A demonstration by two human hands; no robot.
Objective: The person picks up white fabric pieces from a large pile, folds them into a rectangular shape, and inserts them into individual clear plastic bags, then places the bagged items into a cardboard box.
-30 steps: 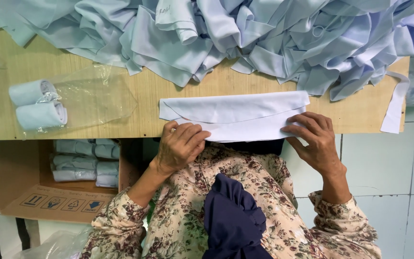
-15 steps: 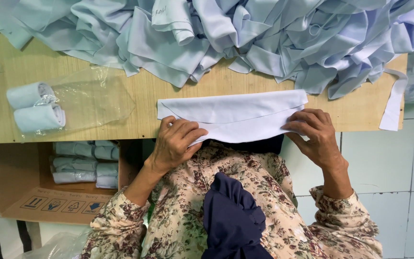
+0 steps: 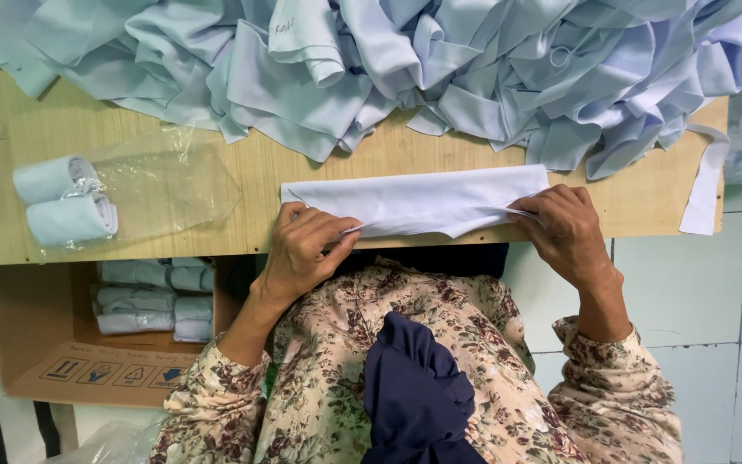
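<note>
Lying flat at the near edge of the wooden table (image 3: pixel 216 232), the folded pale cloth (image 3: pixel 422 199) is what I have both hands on. My left hand (image 3: pixel 302 249) pinches its lower left edge between thumb and curled fingers; my right hand (image 3: pixel 564 228) pinches the lower right corner the same way, fingers bent close together. Beyond it I see a big heap of light blue fabric (image 3: pixel 440 69). Left, a clear plastic bag (image 3: pixel 143 185) holds two rolled cloths (image 3: pixel 66 199), and a cardboard box (image 3: pixel 36 344) below holds more rolls.
</note>
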